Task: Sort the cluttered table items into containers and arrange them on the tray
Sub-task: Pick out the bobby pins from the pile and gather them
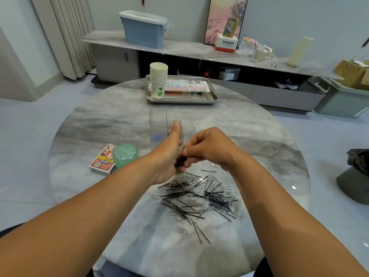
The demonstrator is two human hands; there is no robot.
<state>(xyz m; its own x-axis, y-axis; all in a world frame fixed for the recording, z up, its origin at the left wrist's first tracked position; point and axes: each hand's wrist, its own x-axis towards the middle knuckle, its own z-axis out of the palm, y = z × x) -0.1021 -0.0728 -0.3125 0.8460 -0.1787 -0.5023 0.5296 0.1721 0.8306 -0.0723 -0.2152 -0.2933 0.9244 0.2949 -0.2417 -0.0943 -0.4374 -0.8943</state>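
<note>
The round marble table (99, 124) filled the view, grey-veined and glossy. At its far edge sat the steel tray (213, 96), carrying a stack of paper cups (158, 76) at its left end and flat pink and white packets (187, 85) beside them. Nearer, at the table's middle, stood a clear ribbed container (159, 120), upright, with something small and coloured inside, too blurred to name. Left of it lay a printed card box (102, 158) with a green wad of plastic (125, 155) touching its right side. A clear dish (235, 142) peeked out from behind the right wrist.

Both arms reached in from below and met just in front of the container. The left hand (167, 156) had its thumb raised against the container wall, its fingers curled round a dark bunch of hairpins (180, 162). The right hand (209, 148) came in over it, fingertips pinched together on that same bunch.

Below the hands sprawled the mixed pile: black hairpins (215, 198) tangled with silver paper clips (189, 179), lying loose on the marble. One stray hairpin (208, 171) lay apart, just under the right hand, and a few clips and pins trailed off toward the near edge.
</note>
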